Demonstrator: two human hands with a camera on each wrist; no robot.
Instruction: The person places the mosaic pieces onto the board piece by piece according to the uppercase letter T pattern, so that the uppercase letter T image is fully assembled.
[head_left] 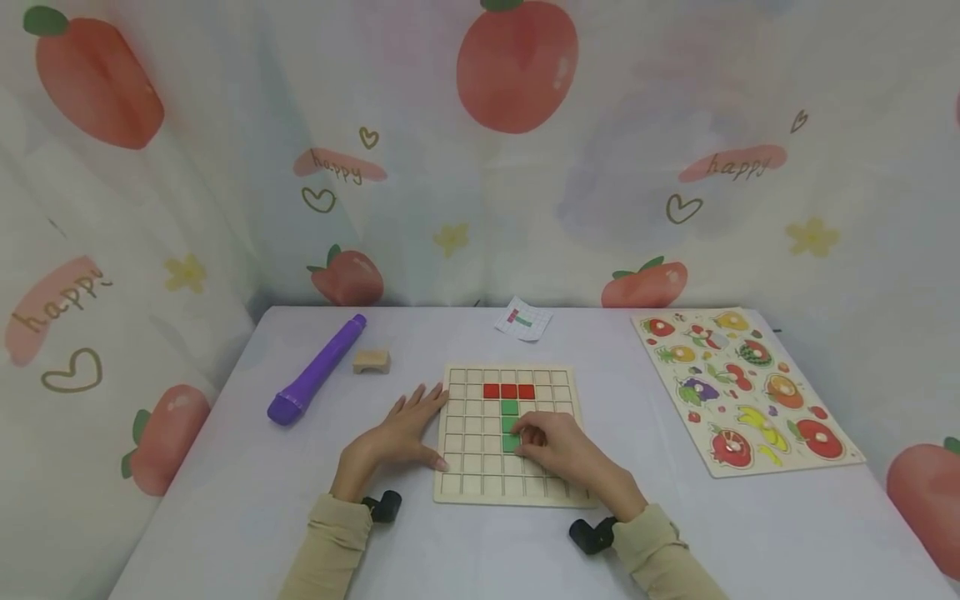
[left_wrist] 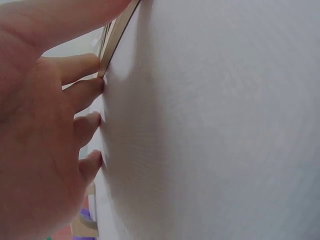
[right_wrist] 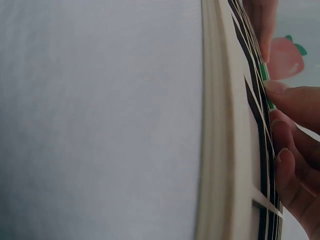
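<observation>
A pale wooden grid board [head_left: 472, 490] lies flat, with three red tiles [head_left: 508, 391] in a row. Green tiles [head_left: 510, 407] run down from the middle red one. My left hand [head_left: 396, 433] spreads its fingers along the board's left edge, fingertips and thumb touching it; the left wrist view shows its palm [left_wrist: 40, 140]. Over the board, my right hand [head_left: 558, 446] has curled fingers, with thumb and forefinger at the lowest green tile [head_left: 511, 443]. In the right wrist view the thumb [right_wrist: 292, 102] partly covers a green tile [right_wrist: 265, 71].
A purple microphone-shaped object [head_left: 318, 371] and a small arched wooden block [head_left: 371, 361] lie at the left. Behind the board is a printed pattern card [head_left: 523, 319]. A fruit puzzle board [head_left: 723, 417] lies at the right. Patterned cloth [head_left: 510, 200] hangs behind the white table.
</observation>
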